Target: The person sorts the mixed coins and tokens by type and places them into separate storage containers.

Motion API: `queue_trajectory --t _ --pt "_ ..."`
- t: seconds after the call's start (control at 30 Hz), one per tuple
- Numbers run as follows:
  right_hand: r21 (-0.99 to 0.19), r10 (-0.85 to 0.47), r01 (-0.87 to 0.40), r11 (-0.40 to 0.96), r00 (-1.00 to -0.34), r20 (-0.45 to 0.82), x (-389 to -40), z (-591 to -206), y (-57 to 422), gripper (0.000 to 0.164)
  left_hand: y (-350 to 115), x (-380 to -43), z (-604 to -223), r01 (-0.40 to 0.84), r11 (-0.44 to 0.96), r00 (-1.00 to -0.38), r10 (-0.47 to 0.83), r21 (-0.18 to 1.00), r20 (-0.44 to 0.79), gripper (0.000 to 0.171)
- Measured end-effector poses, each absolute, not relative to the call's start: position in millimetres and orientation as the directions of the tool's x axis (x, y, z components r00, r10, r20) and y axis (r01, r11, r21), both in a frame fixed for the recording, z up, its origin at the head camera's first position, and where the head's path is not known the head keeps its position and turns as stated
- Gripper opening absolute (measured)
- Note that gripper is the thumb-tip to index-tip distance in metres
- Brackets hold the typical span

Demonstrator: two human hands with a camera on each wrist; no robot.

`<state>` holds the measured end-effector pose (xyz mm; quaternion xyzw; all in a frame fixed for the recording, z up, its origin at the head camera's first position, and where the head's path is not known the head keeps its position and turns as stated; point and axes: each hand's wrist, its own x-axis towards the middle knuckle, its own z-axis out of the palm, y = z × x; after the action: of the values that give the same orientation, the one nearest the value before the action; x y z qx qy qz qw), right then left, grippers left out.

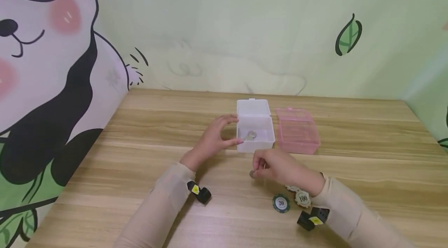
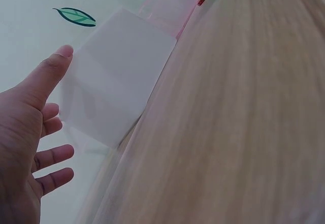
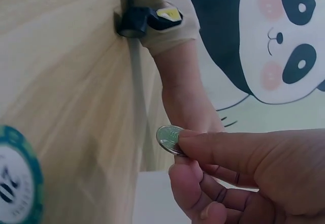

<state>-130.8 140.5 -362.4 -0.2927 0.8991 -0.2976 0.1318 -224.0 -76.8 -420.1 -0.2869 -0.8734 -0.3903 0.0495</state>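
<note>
Between thumb and fingertips my right hand (image 1: 278, 165) pinches a silver coin (image 3: 169, 139), just in front of a white lidded box (image 1: 255, 146). The box's lid stands open at the back, and a few coins (image 1: 251, 135) lie inside. At the box's left side my left hand (image 1: 213, 136) is spread, thumb by the front corner and fingers by the back one. Whether it touches the box I cannot tell. The left wrist view shows this hand (image 2: 25, 127) with fingers loosely extended and nothing in them.
Right of the white box stands a pink translucent box (image 1: 298, 139), its lid open too. A green chip (image 1: 281, 203) marked 20 and a white chip (image 1: 302, 199) marked 100 lie near my right wrist, with another chip partly hidden under it. A panda-printed wall borders the table.
</note>
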Motion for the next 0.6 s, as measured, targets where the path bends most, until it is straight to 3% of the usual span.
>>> queue_trajectory --t 0.6 --pt "-0.719 -0.537 -0.350 0.600 -0.843 -0.037 -181.0 -346.9 147.8 0.008 -76.8 -223.4 -422.2 0.554 0.528 -0.825 0.452 0.644 0.339 0.062"
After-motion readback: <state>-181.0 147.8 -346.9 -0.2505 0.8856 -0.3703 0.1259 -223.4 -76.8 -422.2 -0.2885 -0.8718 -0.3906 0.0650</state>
